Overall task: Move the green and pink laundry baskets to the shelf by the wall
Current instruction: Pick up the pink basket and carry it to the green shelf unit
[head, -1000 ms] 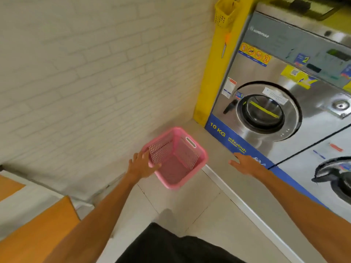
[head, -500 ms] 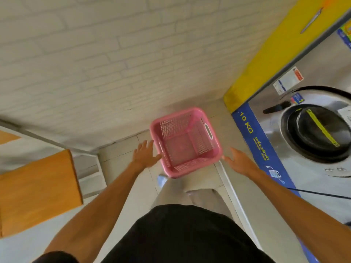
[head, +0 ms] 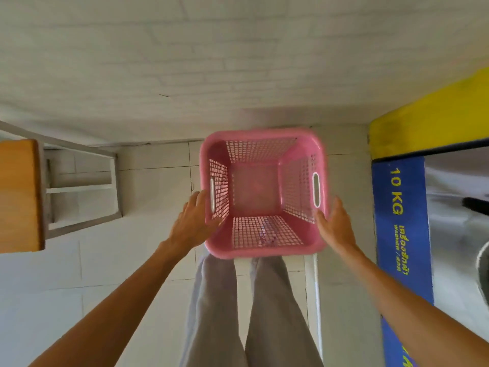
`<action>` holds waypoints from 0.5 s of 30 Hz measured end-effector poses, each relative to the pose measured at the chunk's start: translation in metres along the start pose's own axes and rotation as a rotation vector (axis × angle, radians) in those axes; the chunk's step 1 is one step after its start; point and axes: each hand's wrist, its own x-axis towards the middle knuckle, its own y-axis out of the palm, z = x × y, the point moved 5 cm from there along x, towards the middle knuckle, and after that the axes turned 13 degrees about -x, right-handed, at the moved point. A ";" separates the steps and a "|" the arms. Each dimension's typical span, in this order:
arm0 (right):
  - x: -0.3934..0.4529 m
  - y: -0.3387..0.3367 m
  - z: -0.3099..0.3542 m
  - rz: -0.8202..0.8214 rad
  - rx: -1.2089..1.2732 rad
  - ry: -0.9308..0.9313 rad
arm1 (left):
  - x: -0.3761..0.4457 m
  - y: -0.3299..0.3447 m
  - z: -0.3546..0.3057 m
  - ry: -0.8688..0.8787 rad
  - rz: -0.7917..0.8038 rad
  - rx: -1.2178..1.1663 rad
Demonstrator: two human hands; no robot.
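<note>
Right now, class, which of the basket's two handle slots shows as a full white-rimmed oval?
The slot in the pink basket wall beside the right hand. The slot by the left hand shows only as a thin white sliver.

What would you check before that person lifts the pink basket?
1. Basket empty: the pink basket shows only its mesh bottom. Ok.
2. Left hand placed: it rests against the left wall beside the handle slot, fingers open. No grip yet: not ok.
3. Right hand placed: flat against the right wall below the slot, open. Not ok.
4. Basket upright on the floor: ok.
5. Shelf within view: its wooden top shows at the left edge. Ok.
6. Green basket located: none in view. Cannot tell.
</note>
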 end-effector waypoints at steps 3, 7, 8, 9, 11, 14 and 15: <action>0.058 0.018 -0.010 -0.076 -0.011 0.011 | 0.049 0.023 0.014 0.000 -0.115 -0.009; 0.113 0.041 -0.016 -0.046 -0.009 0.026 | 0.092 0.051 0.033 -0.066 -0.240 -0.135; 0.122 0.046 -0.017 -0.050 -0.025 0.035 | 0.098 0.056 0.037 -0.075 -0.266 -0.134; 0.128 0.051 -0.018 -0.055 -0.032 0.046 | 0.103 0.061 0.042 -0.082 -0.291 -0.119; 0.134 0.057 -0.021 -0.063 -0.039 0.063 | 0.108 0.066 0.051 -0.102 -0.320 -0.099; 0.135 0.061 -0.028 -0.063 -0.045 0.053 | 0.106 0.066 0.061 -0.059 -0.232 -0.110; 0.134 0.060 -0.028 -0.066 -0.041 0.036 | 0.105 0.063 0.062 -0.032 -0.188 -0.128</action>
